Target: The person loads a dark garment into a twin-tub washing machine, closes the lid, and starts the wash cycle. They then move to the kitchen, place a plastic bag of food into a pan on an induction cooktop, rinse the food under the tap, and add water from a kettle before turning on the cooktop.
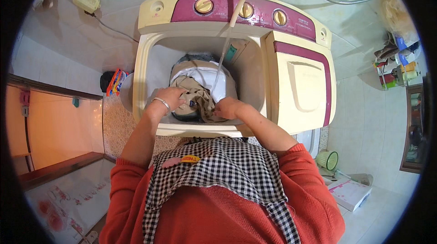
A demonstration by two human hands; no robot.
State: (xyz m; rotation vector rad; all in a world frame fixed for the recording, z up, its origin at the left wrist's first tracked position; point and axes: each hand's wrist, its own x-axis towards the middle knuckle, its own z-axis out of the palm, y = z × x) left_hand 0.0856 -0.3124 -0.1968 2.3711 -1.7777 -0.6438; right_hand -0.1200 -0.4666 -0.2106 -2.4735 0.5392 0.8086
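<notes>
Inside the wash tub (160, 52) of a twin-tub washing machine lies a wet heap of clothes. A khaki garment (191, 88) with a small dark label is on top at the front. Behind it a white cloth (201, 73) shows, and grey-blue fabric (198, 57) lies at the heap's back edge. My left hand (172, 99), with a bracelet at the wrist, grips the khaki garment's left side. At its right side my right hand (228, 108) is closed on a bunched fold; its fingertips are partly hidden. Water runs from a pale hose (240, 3) onto the clothes.
The spin-tub lid (305, 83) is down on the right. Three knobs, including the left knob (203, 6), sit on the purple control panel (256, 18). A detergent bag (117, 81) stands left of the machine. A green basket (327, 160) and white box (350, 192) are at the right.
</notes>
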